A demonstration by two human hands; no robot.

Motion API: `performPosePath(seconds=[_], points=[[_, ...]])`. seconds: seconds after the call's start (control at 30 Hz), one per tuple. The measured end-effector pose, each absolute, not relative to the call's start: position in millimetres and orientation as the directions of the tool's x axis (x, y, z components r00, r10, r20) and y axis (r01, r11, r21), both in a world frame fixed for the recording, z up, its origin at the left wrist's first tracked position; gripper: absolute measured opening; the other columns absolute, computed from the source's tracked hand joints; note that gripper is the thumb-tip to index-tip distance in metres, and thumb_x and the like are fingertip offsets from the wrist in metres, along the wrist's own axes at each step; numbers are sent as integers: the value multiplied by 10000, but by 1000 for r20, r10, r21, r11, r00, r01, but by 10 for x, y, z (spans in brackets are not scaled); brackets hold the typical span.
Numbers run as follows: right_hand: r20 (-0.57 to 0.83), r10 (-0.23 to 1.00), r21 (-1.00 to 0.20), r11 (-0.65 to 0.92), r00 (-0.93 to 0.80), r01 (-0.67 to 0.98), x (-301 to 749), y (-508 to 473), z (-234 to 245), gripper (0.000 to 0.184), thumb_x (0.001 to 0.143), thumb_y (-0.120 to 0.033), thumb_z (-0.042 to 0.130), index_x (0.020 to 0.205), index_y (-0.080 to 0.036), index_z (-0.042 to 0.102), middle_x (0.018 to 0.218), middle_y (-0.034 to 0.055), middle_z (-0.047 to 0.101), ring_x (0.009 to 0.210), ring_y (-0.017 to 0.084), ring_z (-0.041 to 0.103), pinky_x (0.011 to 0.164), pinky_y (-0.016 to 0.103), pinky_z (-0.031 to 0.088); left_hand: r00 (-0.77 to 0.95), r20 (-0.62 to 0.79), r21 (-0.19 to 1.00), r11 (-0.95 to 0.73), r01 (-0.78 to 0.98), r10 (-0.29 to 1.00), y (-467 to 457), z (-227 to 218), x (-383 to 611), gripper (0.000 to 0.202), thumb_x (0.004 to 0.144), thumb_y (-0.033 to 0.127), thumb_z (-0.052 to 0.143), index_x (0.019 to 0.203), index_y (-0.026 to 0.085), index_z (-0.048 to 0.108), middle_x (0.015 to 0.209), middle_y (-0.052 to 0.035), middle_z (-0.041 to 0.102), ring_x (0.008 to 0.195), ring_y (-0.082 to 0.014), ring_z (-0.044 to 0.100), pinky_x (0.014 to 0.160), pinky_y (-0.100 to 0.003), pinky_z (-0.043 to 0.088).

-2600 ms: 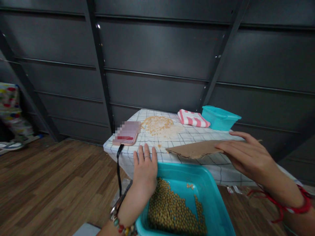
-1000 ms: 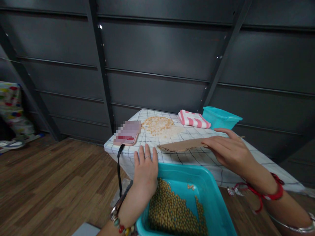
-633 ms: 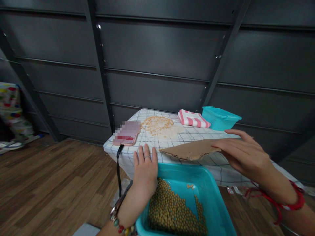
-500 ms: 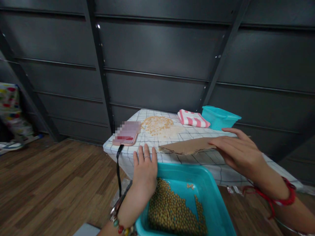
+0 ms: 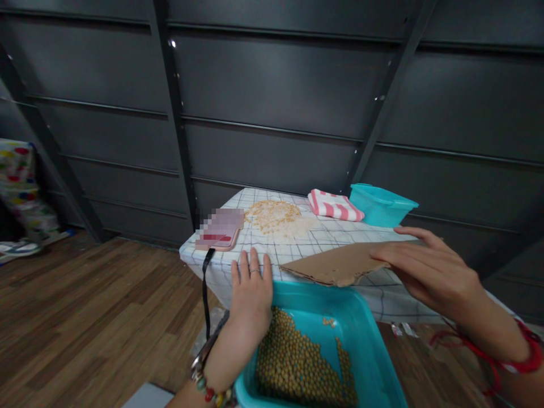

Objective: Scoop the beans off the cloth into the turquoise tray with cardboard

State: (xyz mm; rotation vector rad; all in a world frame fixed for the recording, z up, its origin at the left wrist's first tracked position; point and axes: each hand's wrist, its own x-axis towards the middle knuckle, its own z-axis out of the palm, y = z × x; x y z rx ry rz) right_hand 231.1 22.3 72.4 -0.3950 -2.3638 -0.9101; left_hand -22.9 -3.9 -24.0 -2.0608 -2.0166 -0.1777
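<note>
My left hand (image 5: 251,297) grips the near-left rim of a teal tub (image 5: 365,362), fingers resting up on the table's edge. The tub sits below the table edge and is part full of tan beans (image 5: 297,365). My right hand (image 5: 429,272) holds a torn piece of brown cardboard (image 5: 335,263) flat over the checked tablecloth (image 5: 306,241), its front edge at the table's edge above the tub. A heap of pale grains (image 5: 274,215) lies farther back on the cloth.
A phone (image 5: 219,229) with a dark strap lies at the table's left corner. A pink striped cloth (image 5: 334,207) and a small teal container (image 5: 380,205) stand at the back right. Dark metal wall panels rise behind; wooden floor spreads to the left.
My right hand has slid the cardboard back and forth over the cloth, now drawn toward the table's near edge over the tub. My left hand has stayed on the tub's rim.
</note>
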Motion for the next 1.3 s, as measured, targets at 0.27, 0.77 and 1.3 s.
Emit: performPosePath(seconds=[0.27, 0.77, 1.3], points=[[614, 78, 509, 722, -786, 469, 2388, 147, 748, 351, 753, 24, 468, 1041, -170, 523, 830, 57, 672, 777, 140, 629, 870, 399, 474, 29, 249, -106, -2, 994, 968, -18, -237, -234, 604, 726, 40, 370, 1326, 74, 315, 1389, -244, 311, 1273, -379, 260, 1001, -544, 268], [629, 103, 508, 695, -770, 508, 2423, 156, 709, 250, 768, 2, 473, 958, -143, 545, 810, 76, 663, 751, 151, 618, 851, 422, 468, 28, 261, -126, 6, 992, 965, -10, -249, -232, 593, 721, 29, 361, 1312, 72, 346, 1380, -235, 328, 1263, -378, 271, 999, -535, 284], [603, 87, 518, 714, -793, 472, 2380, 174, 690, 269, 776, 12, 432, 971, -144, 534, 789, 64, 667, 741, 159, 626, 839, 432, 467, 23, 225, -108, 1, 994, 974, -16, -213, -227, 622, 709, 25, 378, 1325, 84, 320, 1394, -238, 295, 1277, -369, 253, 1003, -543, 268]])
